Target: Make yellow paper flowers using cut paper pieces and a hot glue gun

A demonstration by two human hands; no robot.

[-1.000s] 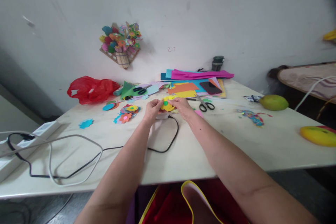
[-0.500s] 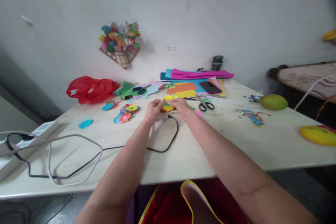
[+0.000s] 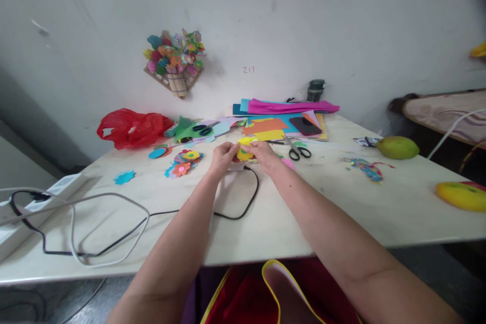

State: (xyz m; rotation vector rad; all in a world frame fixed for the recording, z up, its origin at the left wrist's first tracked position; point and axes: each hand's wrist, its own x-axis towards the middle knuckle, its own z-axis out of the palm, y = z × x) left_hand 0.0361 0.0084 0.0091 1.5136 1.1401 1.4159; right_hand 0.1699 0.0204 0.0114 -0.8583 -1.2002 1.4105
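Between my two hands, over the middle of the table [image 3: 341, 212], is a yellow paper flower [image 3: 245, 153]. My left hand [image 3: 223, 158] pinches its left edge, with the thumb and fingers closed. On the other side my right hand [image 3: 263, 153] is closed on its right edge. Fingers partly cover the flower. Just below the hands, a black cable [image 3: 255, 187] ends near a white object mostly hidden by my left arm. A pile of cut paper flowers [image 3: 182, 168] lies left of my hands. Black-handled scissors [image 3: 298, 152] lie to the right.
Paper sheets [image 3: 266, 134] and a phone [image 3: 305, 125] lie behind my hands. A red plastic bag [image 3: 132, 129] and a second pair of scissors [image 3: 205, 129] are at the back left. A power strip [image 3: 63, 190] with looped cables stands left. Mangoes [image 3: 398, 147] are on the right.
The yellow flower has shifted slightly in my fingers, and its top is less raised to the right. Both hands keep their grip; the whole view has moved very slightly.
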